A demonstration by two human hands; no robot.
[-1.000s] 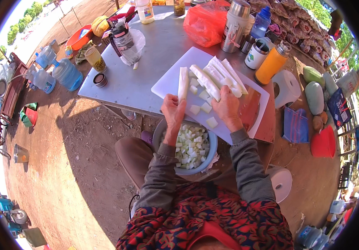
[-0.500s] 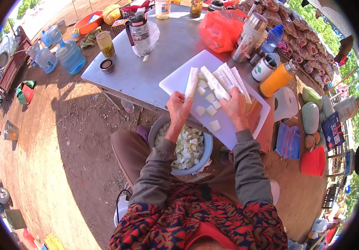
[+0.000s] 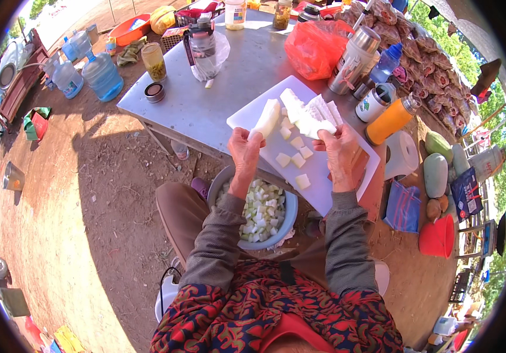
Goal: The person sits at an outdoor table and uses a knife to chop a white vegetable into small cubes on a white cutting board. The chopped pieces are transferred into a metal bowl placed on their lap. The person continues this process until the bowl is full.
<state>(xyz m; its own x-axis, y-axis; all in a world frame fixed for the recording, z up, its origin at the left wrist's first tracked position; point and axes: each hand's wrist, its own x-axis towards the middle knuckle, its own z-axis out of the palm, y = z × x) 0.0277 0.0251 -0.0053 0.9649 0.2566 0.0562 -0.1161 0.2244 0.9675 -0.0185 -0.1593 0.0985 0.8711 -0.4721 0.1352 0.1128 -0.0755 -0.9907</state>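
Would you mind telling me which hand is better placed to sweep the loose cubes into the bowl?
Probably the right hand: it rests beside the loose cubes, while the left hand holds a strip. The bowl waits below.

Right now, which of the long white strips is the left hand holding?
The lone strip at the board's left edge, apart from the pile by the right hand.

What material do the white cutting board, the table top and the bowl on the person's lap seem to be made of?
The cutting board looks like plastic: uniform matte white, thin edge. The table top appears to be sheet metal, perhaps steel: grey, with a dull sheen in the sun. The bowl seems plastic or enamelled metal; its smooth grey-blue rim leaves this open.
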